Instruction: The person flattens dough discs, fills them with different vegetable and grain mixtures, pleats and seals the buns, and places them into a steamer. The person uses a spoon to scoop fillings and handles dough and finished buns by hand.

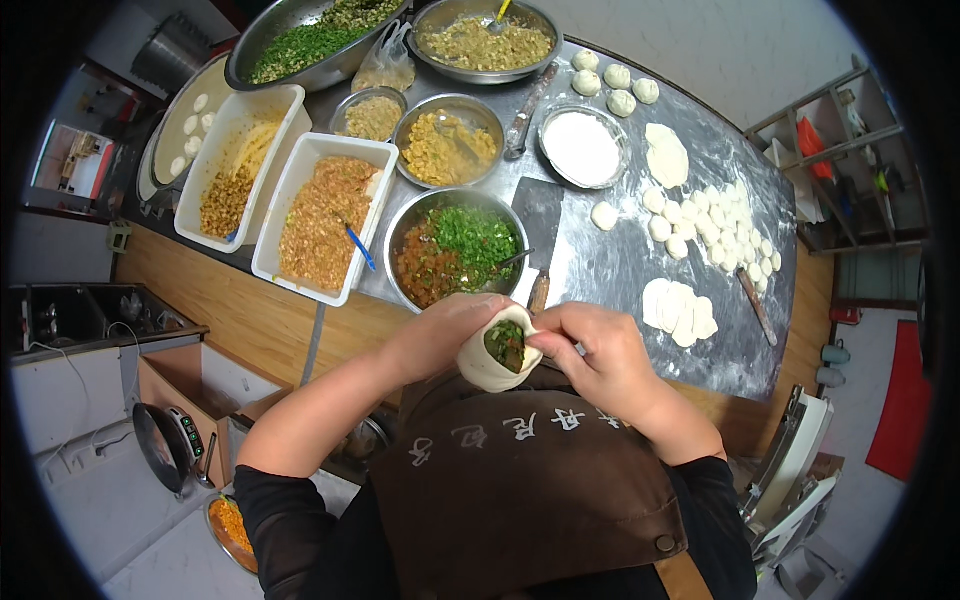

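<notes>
A half-closed bun of white dough (487, 373) hangs between my hands in front of my apron, its green filling (506, 346) showing through the open mouth. My left hand (454, 322) cradles the bun from the left, its thumb along the upper rim. With thumb and forefinger, my right hand (596, 345) pinches the dough edge on the right. Just beyond sits a steel bowl (391, 259) of chopped greens and reddish-brown filling, a spoon handle leaning out of it. Beside that bowl lies a cleaver (538, 217), its wooden handle pointing toward me.
White tubs (259, 274) and steel bowls (495, 161) of fillings crowd the left and back. On the right are a flour bowl (585, 146), dough pieces (712, 225), flattened wrappers (679, 311), a rolling pin (757, 307) and several finished buns (619, 101).
</notes>
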The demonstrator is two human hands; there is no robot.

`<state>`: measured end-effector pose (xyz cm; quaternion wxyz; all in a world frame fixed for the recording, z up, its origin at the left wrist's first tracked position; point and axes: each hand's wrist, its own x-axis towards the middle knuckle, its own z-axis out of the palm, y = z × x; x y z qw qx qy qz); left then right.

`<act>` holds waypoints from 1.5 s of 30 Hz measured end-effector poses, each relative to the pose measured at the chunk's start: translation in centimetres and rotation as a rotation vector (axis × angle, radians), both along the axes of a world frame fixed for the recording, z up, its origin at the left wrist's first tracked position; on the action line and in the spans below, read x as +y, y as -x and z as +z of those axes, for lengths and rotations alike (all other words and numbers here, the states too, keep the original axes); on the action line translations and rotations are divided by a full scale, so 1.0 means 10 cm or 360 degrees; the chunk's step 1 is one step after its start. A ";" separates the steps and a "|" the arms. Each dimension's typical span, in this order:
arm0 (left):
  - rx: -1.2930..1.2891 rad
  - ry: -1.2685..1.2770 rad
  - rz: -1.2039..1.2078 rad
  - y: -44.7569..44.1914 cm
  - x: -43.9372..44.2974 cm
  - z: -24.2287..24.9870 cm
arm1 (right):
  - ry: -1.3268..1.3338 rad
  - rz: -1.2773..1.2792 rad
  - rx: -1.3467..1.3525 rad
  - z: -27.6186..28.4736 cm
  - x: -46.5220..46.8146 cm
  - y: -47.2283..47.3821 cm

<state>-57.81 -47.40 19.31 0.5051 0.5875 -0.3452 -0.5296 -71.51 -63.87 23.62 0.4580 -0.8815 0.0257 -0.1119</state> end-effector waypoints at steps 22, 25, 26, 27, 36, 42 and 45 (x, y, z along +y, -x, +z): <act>0.0109 -0.0050 0.0120 0.10 0.08 0.12 | -0.0045 0.0053 0.0094 0.02 0.02 0.09; -0.0102 -0.0052 0.0184 0.15 0.07 0.13 | 0.0057 0.0090 0.0036 0.03 0.04 0.10; -0.0157 -0.0029 0.0218 0.17 0.07 0.13 | 0.0019 0.0038 0.0077 0.02 0.04 0.10; -0.0183 -0.0032 0.0247 0.18 0.07 0.13 | -0.0028 0.0045 0.0092 0.02 0.05 0.11; -0.0351 -0.0070 0.0049 0.19 0.05 0.15 | -0.0003 0.0104 0.0089 0.01 0.05 0.14; 0.0318 -0.0067 0.0161 0.17 0.05 0.16 | 0.0131 0.0118 -0.0076 0.03 0.03 0.15; 0.0472 -0.0077 0.0155 0.15 0.03 0.16 | 0.0208 0.0140 -0.0072 0.04 0.02 0.17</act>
